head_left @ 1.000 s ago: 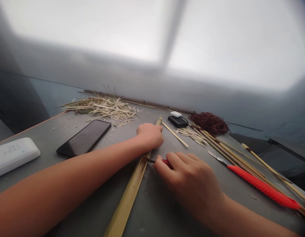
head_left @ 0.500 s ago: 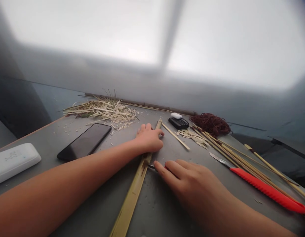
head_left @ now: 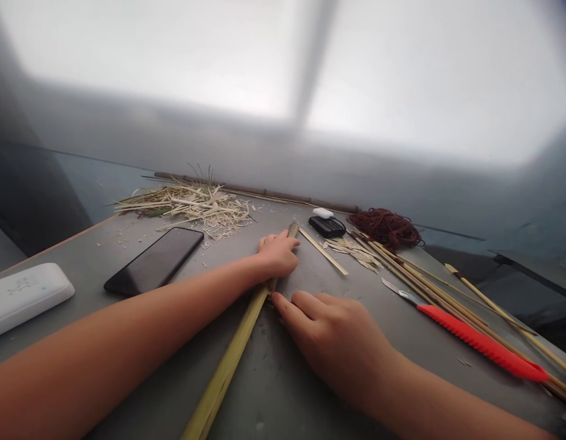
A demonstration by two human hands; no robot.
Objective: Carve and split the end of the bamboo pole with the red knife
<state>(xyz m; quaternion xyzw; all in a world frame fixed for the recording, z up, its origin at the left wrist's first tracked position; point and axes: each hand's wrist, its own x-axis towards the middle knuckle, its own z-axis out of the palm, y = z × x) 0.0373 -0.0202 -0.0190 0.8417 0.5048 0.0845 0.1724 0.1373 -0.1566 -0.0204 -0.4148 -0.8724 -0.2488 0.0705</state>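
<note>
A long split bamboo strip [head_left: 228, 366] lies lengthwise on the grey table, running from the front edge up under my left hand [head_left: 278, 253]. That hand is wrapped round the strip near its far end, which pokes out past the fingers. My right hand [head_left: 333, 342] is closed just to the right of the strip, its fingertips touching or nearly touching the edge below my left hand. In it is a small knife, hidden by the fingers now; its thin metal blade showed a moment ago. A red-handled knife [head_left: 480, 342] lies on the table to the right.
Pale shavings [head_left: 195, 208] are heaped at the back left, near a phone [head_left: 154, 260] and a white case [head_left: 29, 296]. A thin bamboo slat [head_left: 323, 250], a black device [head_left: 327, 227], brown cord [head_left: 387, 227] and several thin sticks [head_left: 430, 287] lie right of centre.
The bamboo strip has turned about its length, its greenish rounded side now showing instead of the flat pale one. My right hand has shifted slightly left, and its blade is out of sight.
</note>
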